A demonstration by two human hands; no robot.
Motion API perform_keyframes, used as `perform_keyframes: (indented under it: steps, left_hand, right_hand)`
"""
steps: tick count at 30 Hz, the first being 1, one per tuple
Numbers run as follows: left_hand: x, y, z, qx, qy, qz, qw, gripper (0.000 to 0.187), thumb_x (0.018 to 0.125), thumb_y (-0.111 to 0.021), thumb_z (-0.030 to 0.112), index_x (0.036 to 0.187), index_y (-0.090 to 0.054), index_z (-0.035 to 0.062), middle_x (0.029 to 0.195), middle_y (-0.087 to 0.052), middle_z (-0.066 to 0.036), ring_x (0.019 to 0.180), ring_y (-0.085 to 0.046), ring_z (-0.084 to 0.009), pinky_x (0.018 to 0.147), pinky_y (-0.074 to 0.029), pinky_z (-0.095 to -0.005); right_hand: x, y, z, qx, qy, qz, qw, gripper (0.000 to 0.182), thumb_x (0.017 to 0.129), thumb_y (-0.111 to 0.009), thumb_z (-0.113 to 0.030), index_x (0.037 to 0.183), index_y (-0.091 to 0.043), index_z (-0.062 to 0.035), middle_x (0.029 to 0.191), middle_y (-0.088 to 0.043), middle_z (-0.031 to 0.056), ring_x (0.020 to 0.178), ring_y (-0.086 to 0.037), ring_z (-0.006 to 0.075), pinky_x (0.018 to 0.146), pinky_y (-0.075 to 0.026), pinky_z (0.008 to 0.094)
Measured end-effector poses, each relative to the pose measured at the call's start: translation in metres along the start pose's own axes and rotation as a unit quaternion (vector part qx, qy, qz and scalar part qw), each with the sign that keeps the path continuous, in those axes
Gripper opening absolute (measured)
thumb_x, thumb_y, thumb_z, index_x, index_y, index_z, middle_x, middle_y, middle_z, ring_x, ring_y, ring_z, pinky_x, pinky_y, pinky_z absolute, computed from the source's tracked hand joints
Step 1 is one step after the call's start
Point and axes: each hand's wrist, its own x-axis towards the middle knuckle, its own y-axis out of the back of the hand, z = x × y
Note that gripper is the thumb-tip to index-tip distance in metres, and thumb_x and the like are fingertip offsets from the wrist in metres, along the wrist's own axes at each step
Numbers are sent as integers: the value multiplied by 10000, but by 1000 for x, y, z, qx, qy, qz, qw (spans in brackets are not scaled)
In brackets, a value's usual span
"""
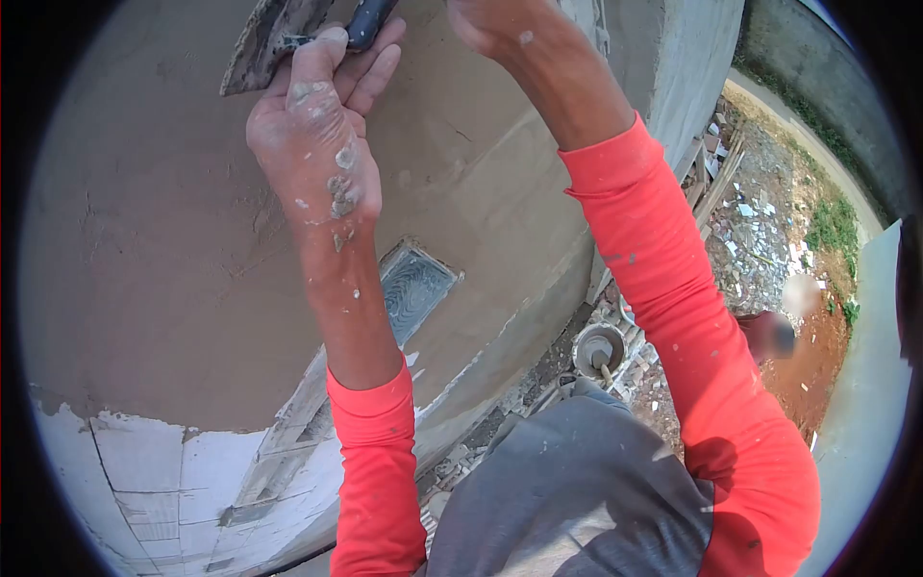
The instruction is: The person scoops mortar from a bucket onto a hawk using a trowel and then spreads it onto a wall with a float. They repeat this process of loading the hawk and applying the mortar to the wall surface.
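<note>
My left hand (322, 130), spotted with dried mortar, is raised against the upper part of the wall. It grips a trowel by the neck and handle, thumb across it and fingers curled behind. The trowel's grey, mortar-smeared blade (272, 43) points to the left, and its dark handle (369, 21) runs up to the top edge of the view. My right hand (488, 21) is at the top edge, with only the wrist and heel of the palm showing. Its fingers are cut off, so what it holds is hidden. Wet grey plaster (173, 240) covers the wall before me.
A rectangular recess (415, 288) sits in the plastered wall. Lower left, pale bare blocks (144, 471) show below the plaster edge. On the ground below stands a bucket (598, 350) with a tool in it, amid rubble (745, 231). A person (769, 335), blurred, is on the right.
</note>
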Motion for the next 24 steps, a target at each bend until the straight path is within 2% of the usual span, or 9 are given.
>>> perform_keyframes:
  steps: [1, 2, 3, 4, 9, 15, 21, 23, 24]
  left_hand:
    - [-25, 3, -15, 31, 41, 5, 999, 236, 993, -587, 41, 1129, -586, -151, 1106, -657, -209, 1027, -734, -403, 890, -655, -410]
    - [-50, 10, -36, 63, 79, 10, 995, 223, 1002, -563, 31, 1141, -583, -142, 1141, -643, -214, 1079, -717, -422, 924, -648, -430]
    - [-76, 21, -63, 58, 134, 33, 989, 235, 987, -579, 11, 1180, -587, -122, 1178, -638, -170, 1061, -728, -391, 908, -651, -413]
    - [-100, 29, -87, 68, 146, 33, 986, 246, 981, -586, 3, 1201, -589, -108, 1199, -627, -161, 1053, -734, -368, 903, -652, -405]
    - [-148, 67, -169, 80, 242, 56, 965, 221, 993, -609, 30, 1167, -600, -107, 1106, -660, -168, 994, -752, -338, 867, -654, -368]
    - [-76, 23, -117, 91, 207, 45, 973, 213, 996, -638, 89, 1064, -624, -112, 993, -679, -162, 935, -764, -339, 824, -657, -341]
    - [17, -25, -46, 7, 133, 25, 991, 281, 989, -652, 136, 1046, -602, -135, 943, -595, -117, 936, -757, -370, 820, -667, -331]
    - [54, -48, -9, 17, 69, 3, 997, 276, 989, -647, 127, 1059, -589, -133, 939, -548, -99, 973, -748, -383, 866, -667, -339]
    - [74, -55, 5, -6, 33, 4, 999, 279, 988, -655, 135, 1021, -622, -140, 946, -622, -134, 940, -757, -344, 841, -658, -333]
  right_hand:
    - [-32, 0, -6, 1, -81, 84, 993, 247, 944, -688, -195, 802, -702, 7, 697, -649, 68, 583, -561, 149, 559, -453, 331]
    - [-68, 39, 11, 105, -125, 40, 986, 250, 991, -666, -152, 909, -723, 78, 799, -704, 93, 657, -662, 153, 621, -513, 287]
    - [-100, 67, 26, 65, -196, 45, 977, 259, 1028, -646, -180, 1047, -723, 67, 926, -722, 83, 719, -682, 155, 681, -542, 285]
    - [-131, 88, 37, 53, -227, 55, 971, 273, 1035, -649, -198, 1087, -728, 58, 934, -725, 83, 731, -687, 152, 680, -547, 286]
    - [-211, 144, 123, 30, -323, 130, 937, 270, 1030, -637, -199, 1004, -723, 56, 869, -721, 92, 706, -680, 154, 654, -554, 296]
    - [-137, 118, 99, 23, -282, 151, 947, 279, 1014, -651, -192, 913, -712, 61, 805, -706, 121, 618, -661, 172, 601, -549, 322]
    - [11, 61, 52, -52, -191, 116, 973, 213, 954, -693, -133, 913, -702, 76, 802, -694, 132, 642, -682, 191, 603, -589, 323]
    - [67, 38, 40, -48, -141, 106, 983, 194, 940, -698, -133, 899, -687, 56, 785, -678, 115, 619, -662, 192, 592, -569, 324]
    - [94, 23, 29, -26, -114, 94, 989, 188, 940, -698, -145, 899, -674, 37, 768, -662, 94, 599, -644, 188, 581, -552, 319]
